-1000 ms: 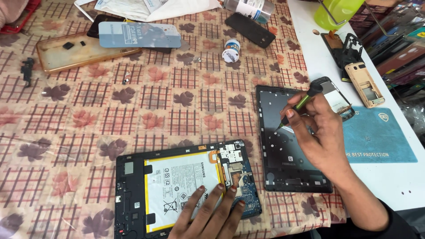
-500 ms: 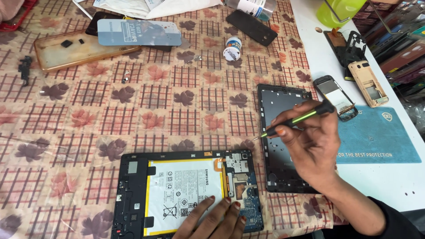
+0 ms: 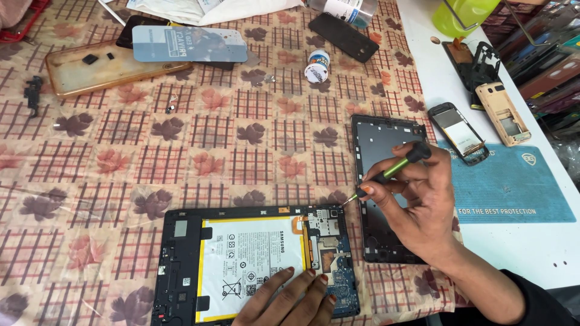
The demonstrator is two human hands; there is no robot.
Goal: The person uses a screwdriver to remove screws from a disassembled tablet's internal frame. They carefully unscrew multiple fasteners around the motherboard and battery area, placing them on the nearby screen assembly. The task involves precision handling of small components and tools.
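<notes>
An opened tablet [image 3: 181, 265] lies at the near edge, showing its white and yellow battery [image 3: 248, 259] and blue circuit board [image 3: 338, 259]. My left hand [image 3: 290, 299] rests flat on the battery's near right part, fingers spread. My right hand [image 3: 417, 205] grips a small green and black screwdriver [image 3: 389, 172], its tip hovering just above the tablet's upper right corner. Under that hand lies the tablet's black back cover [image 3: 380, 151].
Patterned plastic tablecloth [image 3: 241, 133]. A blue work mat [image 3: 519, 193] lies at right with a small opened phone [image 3: 462, 133] and a beige phone shell [image 3: 502, 113]. Farther back: a brown phone case [image 3: 103, 69], a black phone [image 3: 344, 36], a small round pot [image 3: 316, 65], a green cup [image 3: 465, 15].
My right hand has carried the screwdriver leftward and down from over the back cover to the tablet's upper right corner. My left hand stays on the battery.
</notes>
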